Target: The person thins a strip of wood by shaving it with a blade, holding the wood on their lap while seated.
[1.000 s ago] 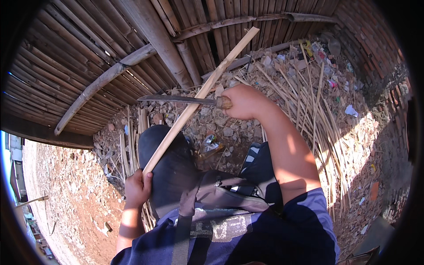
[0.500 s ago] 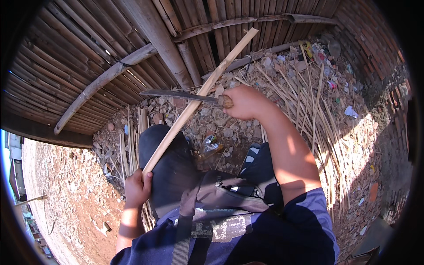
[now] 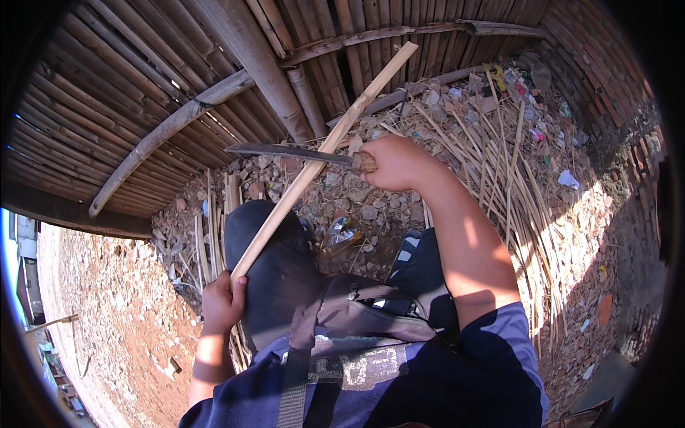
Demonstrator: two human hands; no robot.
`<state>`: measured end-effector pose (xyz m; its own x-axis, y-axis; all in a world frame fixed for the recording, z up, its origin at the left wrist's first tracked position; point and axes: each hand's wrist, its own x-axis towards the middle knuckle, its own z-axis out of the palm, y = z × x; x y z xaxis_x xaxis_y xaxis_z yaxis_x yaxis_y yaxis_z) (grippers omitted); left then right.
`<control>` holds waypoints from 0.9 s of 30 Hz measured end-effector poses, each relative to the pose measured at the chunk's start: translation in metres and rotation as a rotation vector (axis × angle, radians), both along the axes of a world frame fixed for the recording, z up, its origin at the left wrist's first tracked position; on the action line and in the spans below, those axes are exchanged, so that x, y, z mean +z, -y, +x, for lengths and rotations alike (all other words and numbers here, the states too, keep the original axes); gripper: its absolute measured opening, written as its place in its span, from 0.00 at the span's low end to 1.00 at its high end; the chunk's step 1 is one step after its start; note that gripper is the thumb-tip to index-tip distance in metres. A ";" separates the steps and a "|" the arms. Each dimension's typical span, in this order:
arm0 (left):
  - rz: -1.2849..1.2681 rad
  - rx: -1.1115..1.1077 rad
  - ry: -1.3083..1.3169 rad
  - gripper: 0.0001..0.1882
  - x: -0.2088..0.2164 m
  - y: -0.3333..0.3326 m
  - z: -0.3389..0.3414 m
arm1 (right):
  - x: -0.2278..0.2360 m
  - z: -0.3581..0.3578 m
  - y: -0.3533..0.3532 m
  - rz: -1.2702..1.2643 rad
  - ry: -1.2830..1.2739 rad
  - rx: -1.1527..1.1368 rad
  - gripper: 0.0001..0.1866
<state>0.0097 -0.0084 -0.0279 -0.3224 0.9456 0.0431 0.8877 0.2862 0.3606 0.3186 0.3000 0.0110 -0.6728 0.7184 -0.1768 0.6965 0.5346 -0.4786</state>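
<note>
Knife (image 3: 285, 151) across strip (image 3: 290, 205); loose strips (image 3: 529, 227) to right

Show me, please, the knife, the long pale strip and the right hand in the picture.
Knife (image 3: 287, 151): head view, on the dark blade.
Long pale strip (image 3: 302, 185): head view, on its face, below the blade.
Right hand (image 3: 392, 163): head view, on its back.

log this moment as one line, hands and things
left hand: grips pale strip | right hand: holds knife across strip | nearby: sticks on both sides

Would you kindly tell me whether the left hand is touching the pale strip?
Touching: the head view shows the left hand gripping the lower end of the pale strip.
</note>
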 end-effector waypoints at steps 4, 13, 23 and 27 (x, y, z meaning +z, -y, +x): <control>-0.004 -0.001 0.003 0.21 0.000 0.000 0.000 | -0.001 0.000 -0.001 0.013 0.010 0.004 0.21; -0.008 -0.009 -0.003 0.21 0.001 0.000 0.000 | -0.005 0.000 -0.003 -0.008 -0.015 0.018 0.20; -0.006 -0.001 0.001 0.21 0.000 -0.001 -0.001 | -0.010 0.001 -0.005 0.010 -0.021 0.024 0.20; -0.003 0.005 0.007 0.21 -0.001 -0.001 0.000 | -0.009 0.001 -0.005 -0.005 -0.009 0.024 0.20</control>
<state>0.0095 -0.0077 -0.0286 -0.3273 0.9441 0.0384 0.8839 0.2915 0.3657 0.3193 0.3054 0.0019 -0.6911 0.7014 -0.1747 0.6797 0.5484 -0.4872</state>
